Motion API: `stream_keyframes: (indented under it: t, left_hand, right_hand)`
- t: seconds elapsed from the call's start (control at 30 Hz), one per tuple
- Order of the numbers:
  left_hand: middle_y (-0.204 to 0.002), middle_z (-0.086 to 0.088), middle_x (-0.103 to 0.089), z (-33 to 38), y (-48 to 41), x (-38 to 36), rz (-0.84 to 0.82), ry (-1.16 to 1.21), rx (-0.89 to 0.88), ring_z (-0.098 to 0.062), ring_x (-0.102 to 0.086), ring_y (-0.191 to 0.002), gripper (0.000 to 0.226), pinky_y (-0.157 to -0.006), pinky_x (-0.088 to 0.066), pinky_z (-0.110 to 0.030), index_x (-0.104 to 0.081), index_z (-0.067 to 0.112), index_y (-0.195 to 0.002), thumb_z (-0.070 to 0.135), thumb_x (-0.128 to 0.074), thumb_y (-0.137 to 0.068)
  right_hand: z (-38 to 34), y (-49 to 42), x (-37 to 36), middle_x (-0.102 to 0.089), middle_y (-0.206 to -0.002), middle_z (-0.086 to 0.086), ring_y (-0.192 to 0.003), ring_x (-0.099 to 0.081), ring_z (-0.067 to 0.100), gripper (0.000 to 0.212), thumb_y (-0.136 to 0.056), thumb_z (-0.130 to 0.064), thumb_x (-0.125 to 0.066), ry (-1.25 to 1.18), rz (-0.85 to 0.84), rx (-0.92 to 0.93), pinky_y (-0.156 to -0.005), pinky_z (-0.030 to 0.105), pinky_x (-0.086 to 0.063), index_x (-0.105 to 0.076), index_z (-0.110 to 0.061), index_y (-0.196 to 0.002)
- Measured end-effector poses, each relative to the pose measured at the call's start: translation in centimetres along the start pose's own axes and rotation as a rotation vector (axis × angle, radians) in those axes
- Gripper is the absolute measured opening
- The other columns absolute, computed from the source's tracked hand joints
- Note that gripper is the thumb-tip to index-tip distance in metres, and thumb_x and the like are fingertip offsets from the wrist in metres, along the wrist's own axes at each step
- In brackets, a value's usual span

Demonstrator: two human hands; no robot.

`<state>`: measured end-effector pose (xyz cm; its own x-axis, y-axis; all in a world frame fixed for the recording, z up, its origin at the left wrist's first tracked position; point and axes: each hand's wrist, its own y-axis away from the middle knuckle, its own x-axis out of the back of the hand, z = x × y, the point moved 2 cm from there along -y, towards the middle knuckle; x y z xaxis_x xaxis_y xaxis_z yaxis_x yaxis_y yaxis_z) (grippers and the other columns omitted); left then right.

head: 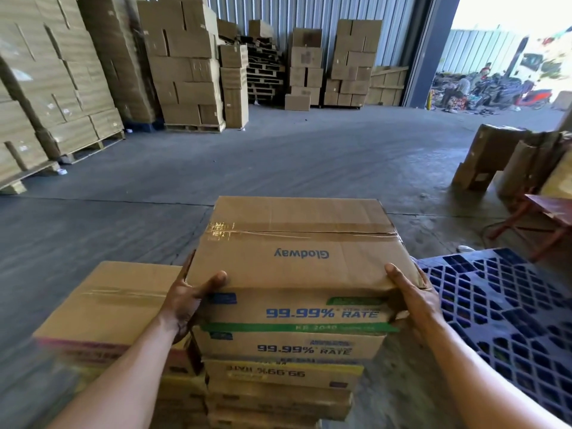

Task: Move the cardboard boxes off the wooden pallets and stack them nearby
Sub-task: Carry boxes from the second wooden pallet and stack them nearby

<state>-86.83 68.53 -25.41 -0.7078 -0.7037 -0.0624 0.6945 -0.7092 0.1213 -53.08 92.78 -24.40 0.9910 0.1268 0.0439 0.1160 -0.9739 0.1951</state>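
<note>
Head view looks down on our two hands, both clamped on the top box [297,243] of a stack [284,373] right in front of us. Our left hand [188,300] grips the near left corner, thumb laid over the top edge and fingers curled down the left side. Our right hand [411,297] grips the near right corner the same way, thumb on top, fingers wrapped round the side. The box is sealed with clear tape across its lid and carries the word "Glodway" upside down to us; its front face reads "99.99% RATE" above a green band. It lies on the box beneath, which bears the same print, but we cannot tell whether its full weight rests there. Further boxes lie flat under those two.

Just left of the stack, touching it, stands a second, lower pile [114,301], its taped top below the lid we hold. To our right a blue pallet [501,311] with a lattice deck lies on the floor [278,159], close beside the stack. Beyond it stands a red frame [538,218], and past that some loose cardboard [489,156].

Across the floor, well apart from us, tall loads of boxes [62,88] sit on a wooden pallet [93,148] at far left. More cartons [185,66] line the corrugated back wall, with bare pallets [264,75] stacked between them. At upper right a doorway [510,57] opens on bright daylight, where people and motorbikes are too blurred to make out further.
</note>
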Motion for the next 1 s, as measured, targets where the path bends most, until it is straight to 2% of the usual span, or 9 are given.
stream_keyframes:
  t: [0.1,0.23,0.37,0.47,0.57,0.73,0.83,0.93,1.0]
  left_hand:
    - [-0.123,-0.004,-0.066,0.2,0.5,0.1,-0.006,0.011,0.01,-0.034,-0.065,-0.11,0.095,-0.066,-0.06,-0.06,-0.053,0.043,-0.132,0.051,-0.092,-0.045]
    - [-0.118,-0.002,-0.069,0.5,0.8,0.3,-0.024,0.036,-0.021,-0.032,-0.067,-0.105,0.088,-0.065,-0.058,-0.067,-0.055,0.044,-0.128,0.048,-0.091,-0.048]
    - [-0.12,-0.003,-0.07,1.0,-0.6,-0.3,-0.108,0.082,-0.007,-0.033,-0.068,-0.106,0.078,-0.064,-0.059,-0.062,-0.056,0.047,-0.127,0.043,-0.092,-0.058]
    - [-0.12,-0.002,-0.069,2.3,-2.5,-1.7,-0.222,0.097,-0.013,-0.032,-0.067,-0.107,0.061,-0.062,-0.06,-0.055,-0.056,0.047,-0.128,0.032,-0.085,-0.077]
    - [-0.12,0.004,-0.07,3.9,-4.4,-2.9,-0.349,0.079,-0.044,-0.029,-0.069,-0.104,0.059,-0.066,-0.06,-0.059,-0.055,0.057,-0.125,0.031,-0.083,-0.081]
    - [-0.125,0.01,-0.067,5.4,-5.3,-3.4,-0.619,0.091,-0.006,-0.026,-0.065,-0.115,0.062,-0.066,-0.058,-0.056,-0.057,0.074,-0.1,0.037,-0.093,-0.064]
    - [-0.124,0.01,-0.064,5.7,-4.3,-3.9,-0.766,0.083,0.006,-0.025,-0.061,-0.117,0.06,-0.07,-0.058,-0.059,-0.056,0.073,-0.096,0.032,-0.09,-0.069]
    - [-0.124,0.008,-0.066,4.8,-2.0,-4.6,-0.877,0.077,0.038,-0.023,-0.062,-0.116,0.066,-0.08,-0.054,-0.069,-0.056,0.069,-0.102,0.041,-0.094,-0.057]
    - [-0.117,0.006,-0.069,4.4,-0.3,-4.8,-0.958,0.077,0.066,-0.022,-0.067,-0.107,0.074,-0.072,-0.06,-0.059,-0.055,0.065,-0.11,0.044,-0.096,-0.052]
  right_hand:
    - [0.2,0.7,0.4,-0.061,-0.131,0.004,-0.109,-0.063,0.029,0.104,-0.049,-0.069,-0.088,0.005,-0.004,-0.022,-0.089,0.055,-0.058,-0.051,-0.041,-0.142]
    - [0.0,1.3,1.4,-0.059,-0.131,0.003,-0.108,-0.065,0.033,0.107,-0.042,-0.071,-0.089,-0.003,-0.005,-0.025,-0.081,0.059,-0.06,-0.05,-0.05,-0.139]
    - [-1.1,3.5,3.1,-0.057,-0.134,0.002,-0.112,-0.063,0.034,0.092,-0.049,-0.068,-0.09,-0.033,0.075,-0.003,-0.077,0.06,-0.06,-0.051,-0.056,-0.132]
    - [-2.3,7.1,3.8,-0.057,-0.13,0.002,-0.111,-0.064,0.033,0.064,-0.068,-0.057,-0.085,-0.092,0.165,0.042,-0.072,0.062,-0.06,-0.054,-0.057,-0.124]
    - [-2.5,11.0,4.0,-0.057,-0.128,0.001,-0.111,-0.063,0.028,0.064,-0.08,-0.046,-0.079,-0.148,0.276,0.118,-0.079,0.064,-0.058,-0.049,-0.054,-0.136]
    - [-1.1,18.7,3.6,-0.056,-0.122,-0.005,-0.111,-0.061,0.025,0.065,-0.082,-0.045,-0.078,-0.173,0.516,0.183,-0.091,0.06,-0.056,-0.05,-0.047,-0.141]
    - [0.2,24.6,3.7,-0.058,-0.122,-0.008,-0.113,-0.061,0.023,0.054,-0.078,-0.051,-0.081,-0.208,0.698,0.17,-0.093,0.056,-0.056,-0.055,-0.059,-0.125]
    - [1.3,32.1,3.7,-0.064,-0.121,-0.006,-0.102,-0.065,0.017,0.054,-0.076,-0.053,-0.082,-0.18,0.868,0.15,-0.073,0.032,-0.061,-0.058,-0.057,-0.124]
    - [2.0,36.3,3.8,-0.065,-0.118,-0.003,-0.095,-0.066,0.013,0.059,-0.081,-0.047,-0.08,-0.173,0.975,0.15,-0.059,0.024,-0.058,-0.056,-0.048,-0.134]
